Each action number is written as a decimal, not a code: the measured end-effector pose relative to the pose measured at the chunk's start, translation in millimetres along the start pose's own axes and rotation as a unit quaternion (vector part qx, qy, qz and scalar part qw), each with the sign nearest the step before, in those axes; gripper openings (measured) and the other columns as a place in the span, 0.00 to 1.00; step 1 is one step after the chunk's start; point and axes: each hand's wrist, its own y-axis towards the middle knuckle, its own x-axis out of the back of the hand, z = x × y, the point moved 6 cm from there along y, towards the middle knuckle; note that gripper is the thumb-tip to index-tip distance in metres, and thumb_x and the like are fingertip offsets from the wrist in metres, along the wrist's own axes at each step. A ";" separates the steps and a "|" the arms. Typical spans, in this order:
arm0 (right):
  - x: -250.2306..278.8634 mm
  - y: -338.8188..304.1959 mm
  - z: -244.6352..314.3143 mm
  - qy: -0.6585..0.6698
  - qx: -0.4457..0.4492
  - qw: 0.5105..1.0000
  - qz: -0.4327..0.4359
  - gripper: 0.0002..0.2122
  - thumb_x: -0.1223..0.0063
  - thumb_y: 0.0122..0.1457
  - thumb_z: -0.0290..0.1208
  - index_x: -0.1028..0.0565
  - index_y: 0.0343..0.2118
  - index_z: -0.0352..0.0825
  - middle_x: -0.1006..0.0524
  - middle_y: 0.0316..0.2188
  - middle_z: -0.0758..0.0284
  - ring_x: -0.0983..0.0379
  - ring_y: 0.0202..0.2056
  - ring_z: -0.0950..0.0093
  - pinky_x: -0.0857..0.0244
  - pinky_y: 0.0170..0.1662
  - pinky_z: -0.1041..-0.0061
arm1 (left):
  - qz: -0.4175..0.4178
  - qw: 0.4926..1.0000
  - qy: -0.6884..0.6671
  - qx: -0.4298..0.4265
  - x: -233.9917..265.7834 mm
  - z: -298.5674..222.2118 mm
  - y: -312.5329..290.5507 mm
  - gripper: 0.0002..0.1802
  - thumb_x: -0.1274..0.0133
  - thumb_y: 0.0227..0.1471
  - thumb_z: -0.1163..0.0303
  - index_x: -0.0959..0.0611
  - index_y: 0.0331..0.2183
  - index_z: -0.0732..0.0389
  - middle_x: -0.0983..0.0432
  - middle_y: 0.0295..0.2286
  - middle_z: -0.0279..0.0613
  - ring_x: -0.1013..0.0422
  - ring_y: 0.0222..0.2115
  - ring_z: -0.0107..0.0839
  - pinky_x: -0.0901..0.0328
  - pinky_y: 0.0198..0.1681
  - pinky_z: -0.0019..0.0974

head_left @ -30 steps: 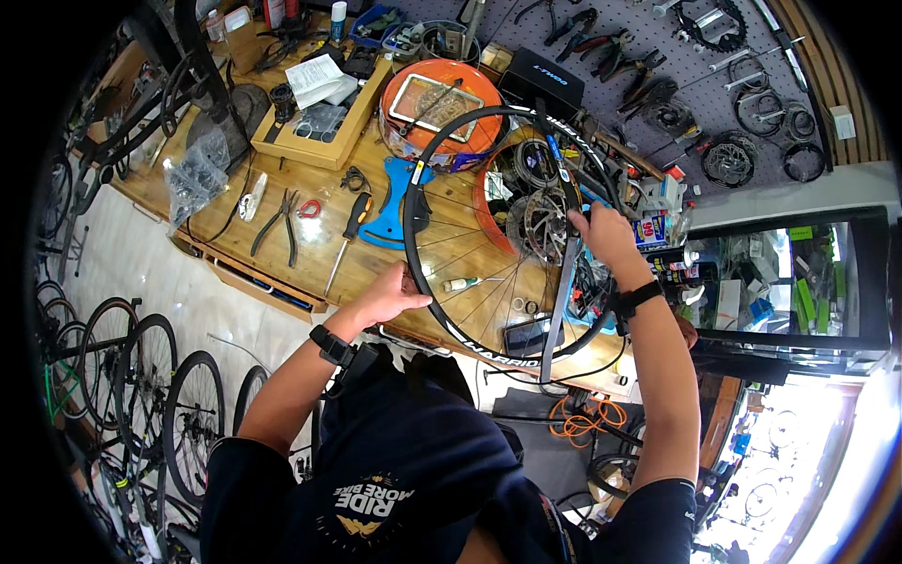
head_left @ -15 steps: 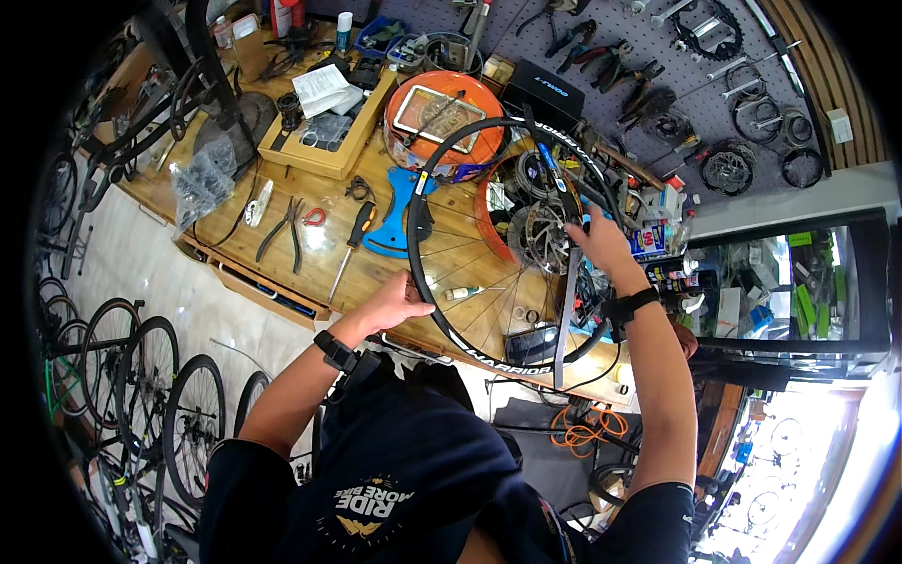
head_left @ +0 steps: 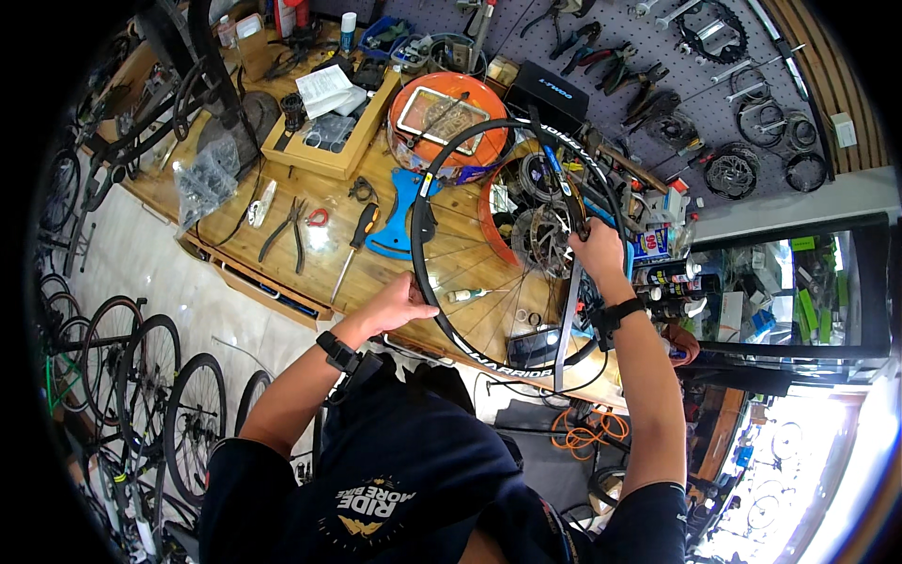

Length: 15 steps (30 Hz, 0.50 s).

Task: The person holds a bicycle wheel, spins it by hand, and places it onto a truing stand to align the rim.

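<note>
A black bicycle wheel point(head_left: 420, 240) with white lettering on its rim and a silver disc rotor point(head_left: 543, 241) stands above the workbench. My left hand point(head_left: 398, 305) is closed at the rim's near left side, thumb against it; some fingers are hidden. Beside the rotor, my right hand point(head_left: 599, 252) is closed round a dark part by the hub, which its fingers mostly cover. A grey metal bar point(head_left: 567, 324) crosses the wheel's right side. Under the spokes lies a small bottle with a greenish label point(head_left: 464, 295).
Left of the wheel lie a blue tool holder point(head_left: 406, 202), an orange-handled screwdriver point(head_left: 366, 224) and pliers point(head_left: 295, 230). Behind it are an orange round tray point(head_left: 399, 113) and a cardboard box point(head_left: 324, 162). Spray cans point(head_left: 672, 273) stand at right. Tools hang on a pegboard point(head_left: 648, 47).
My right hand has shifted slightly, its fingers now curled in more by the hub. The left hand stays at the rim. The whole view has moved a little.
</note>
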 end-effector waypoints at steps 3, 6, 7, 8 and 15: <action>0.7 0.3 -5.4 0.033 -0.020 0.999 -0.029 0.21 0.35 0.47 0.40 0.24 0.39 0.29 0.20 0.34 0.51 0.22 0.38 0.53 0.29 0.43 0.58 | -0.007 0.998 -0.051 0.026 0.7 -4.8 0.9 0.20 0.39 0.53 0.74 0.28 0.46 0.64 0.24 0.39 0.37 0.27 0.39 0.24 0.30 0.43 0.30; -8.4 3.2 -29.1 0.101 -0.012 0.993 -0.065 0.23 0.32 0.45 0.39 0.23 0.40 0.28 0.19 0.33 0.53 0.21 0.37 0.56 0.29 0.44 0.62 | -0.024 0.988 -0.151 0.036 2.0 -20.4 3.6 0.17 0.41 0.56 0.71 0.28 0.45 0.60 0.23 0.39 0.37 0.26 0.40 0.26 0.29 0.41 0.30; -5.3 3.7 -27.4 0.107 -0.017 0.992 -0.063 0.23 0.32 0.45 0.39 0.23 0.40 0.28 0.19 0.33 0.53 0.21 0.37 0.56 0.29 0.44 0.63 | -0.034 0.981 -0.185 0.038 4.1 -23.9 3.9 0.16 0.42 0.57 0.70 0.28 0.44 0.59 0.23 0.39 0.38 0.25 0.41 0.26 0.29 0.41 0.31; -2.7 1.6 -26.4 0.114 -0.022 0.991 -0.062 0.23 0.32 0.45 0.39 0.23 0.40 0.28 0.19 0.32 0.53 0.21 0.36 0.56 0.28 0.43 0.63 | -0.025 0.978 -0.204 0.028 3.8 -25.5 5.5 0.16 0.43 0.57 0.70 0.29 0.45 0.58 0.22 0.39 0.40 0.24 0.42 0.29 0.28 0.40 0.31; 62.4 -34.5 -56.1 0.192 -0.017 0.967 -0.168 0.19 0.32 0.46 0.35 0.23 0.37 0.26 0.20 0.28 0.55 0.21 0.29 0.65 0.29 0.36 0.70 | -0.044 0.967 -0.246 -0.041 -25.2 -43.7 5.0 0.18 0.44 0.57 0.77 0.33 0.45 0.62 0.23 0.38 0.42 0.23 0.39 0.34 0.28 0.44 0.37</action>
